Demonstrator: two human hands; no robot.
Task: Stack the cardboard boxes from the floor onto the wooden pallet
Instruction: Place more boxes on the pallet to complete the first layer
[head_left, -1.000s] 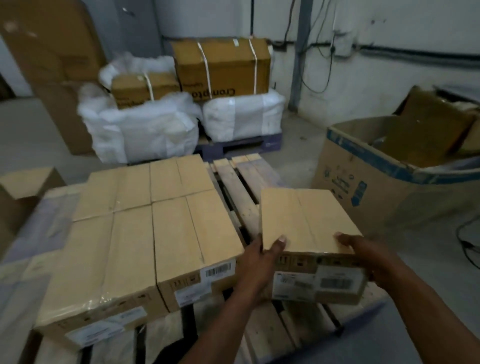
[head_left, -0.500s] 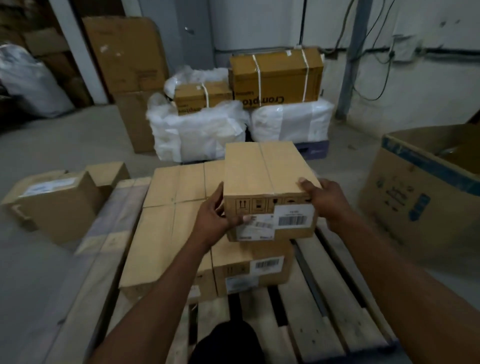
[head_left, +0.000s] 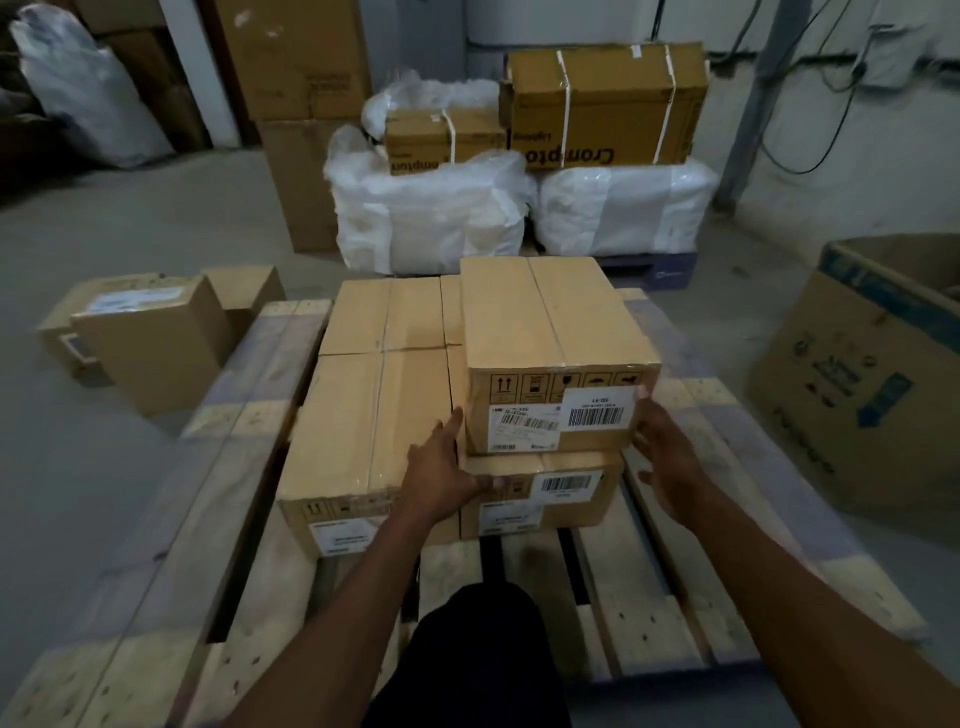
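Note:
A tan cardboard box (head_left: 550, 322) with barcode labels rests on top of another box (head_left: 540, 501) in the lower layer on the wooden pallet (head_left: 649, 613). Further boxes (head_left: 374, 405) of that layer lie flat to its left. My left hand (head_left: 441, 462) is at the top box's lower left corner, thumb against its edge and fingers spread. At the box's right front corner is my right hand (head_left: 662, 449), fingers apart, one fingertip touching the corner by the label. Neither hand wraps around the box.
Two cardboard boxes (head_left: 150, 343) sit on the floor left of the pallet. A large open carton (head_left: 857, 395) stands at the right. Behind the pallet are white wrapped bundles (head_left: 431, 218) with strapped boxes (head_left: 602, 104) on top. My knee (head_left: 483, 654) is at the pallet's near edge.
The box went from the pallet's right side up and left, then down onto the lower layer. Both hands have loosened from gripping its sides to resting open at its front corners.

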